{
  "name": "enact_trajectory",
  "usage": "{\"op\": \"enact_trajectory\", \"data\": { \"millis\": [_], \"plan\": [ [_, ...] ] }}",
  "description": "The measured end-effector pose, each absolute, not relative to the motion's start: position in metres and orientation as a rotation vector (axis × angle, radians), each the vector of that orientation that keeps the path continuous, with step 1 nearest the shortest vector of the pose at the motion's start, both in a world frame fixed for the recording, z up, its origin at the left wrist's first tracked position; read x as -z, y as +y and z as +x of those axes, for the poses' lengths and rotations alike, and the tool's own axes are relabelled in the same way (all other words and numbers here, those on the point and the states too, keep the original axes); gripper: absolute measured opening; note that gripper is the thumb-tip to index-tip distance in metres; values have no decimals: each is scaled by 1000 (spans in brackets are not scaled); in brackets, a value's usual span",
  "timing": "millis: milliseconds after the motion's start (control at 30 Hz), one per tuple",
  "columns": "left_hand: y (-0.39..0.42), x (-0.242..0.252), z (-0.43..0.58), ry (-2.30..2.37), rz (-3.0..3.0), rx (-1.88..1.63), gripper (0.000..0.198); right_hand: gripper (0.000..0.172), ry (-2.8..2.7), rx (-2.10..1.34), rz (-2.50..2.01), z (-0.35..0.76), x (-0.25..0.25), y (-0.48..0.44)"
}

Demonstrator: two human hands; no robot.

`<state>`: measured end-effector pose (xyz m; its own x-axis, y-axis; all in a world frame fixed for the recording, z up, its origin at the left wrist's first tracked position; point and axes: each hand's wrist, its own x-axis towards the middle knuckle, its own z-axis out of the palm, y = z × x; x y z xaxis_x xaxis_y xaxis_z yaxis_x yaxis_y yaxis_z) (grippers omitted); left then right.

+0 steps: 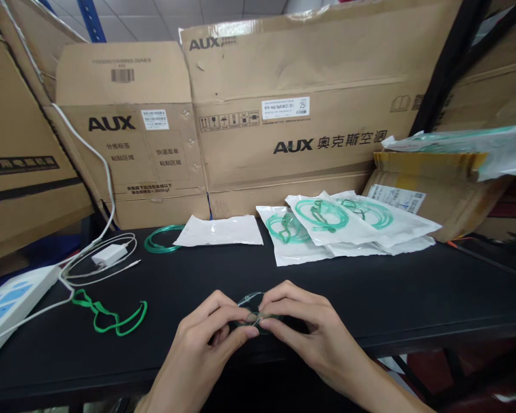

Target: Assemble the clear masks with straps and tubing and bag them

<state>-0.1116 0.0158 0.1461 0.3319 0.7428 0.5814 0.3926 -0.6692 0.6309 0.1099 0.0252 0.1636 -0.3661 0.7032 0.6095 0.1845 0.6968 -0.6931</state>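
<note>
Near the table's front edge, my left hand [217,327] and my right hand [301,321] meet fingertip to fingertip. Between them they pinch a small clear plastic mask [250,298] with a rounded, faintly green rim. My fingers cover much of it, so its exact shape is hard to make out. Thumbs and forefingers of both hands are closed on its middle, where a thin pale strip shows. To the left lies a loose green elastic strap [120,330], apart from my hands. Behind it rests a coil of green tubing [159,240], partly under a white packet [219,232].
White packets with green tubing [322,215] are piled at the back right. A power strip [12,304] and a white charger with cable [109,255] lie left. Large cardboard boxes [301,74] wall off the back of the black table [395,298]; another carton [438,195] leans right.
</note>
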Motion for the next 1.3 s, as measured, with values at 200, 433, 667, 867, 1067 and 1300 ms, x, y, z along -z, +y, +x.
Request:
{"op": "enact_trajectory", "data": {
  "millis": [200,433,667,867,1067,1300],
  "plan": [
    [15,-148,-111,1003,2237,-1261,5,9,-1888,-687,-657,112,-164,26],
    [14,-147,-112,1006,2240,-1262,5,11,-1882,-712,-645,113,-166,27],
    [15,-146,-111,1004,2242,-1248,5,13,-1905,-705,-632,113,-166,26],
    [13,-147,-112,1003,2267,-1263,5,11,-1902,-690,-594,113,-164,26],
    [12,-147,-113,1000,2249,-1235,6,13,-1906,-729,-599,112,-163,27],
    [13,-147,-112,984,2238,-1236,7,14,-1910,-755,-606,112,-164,26]
  ]
}}
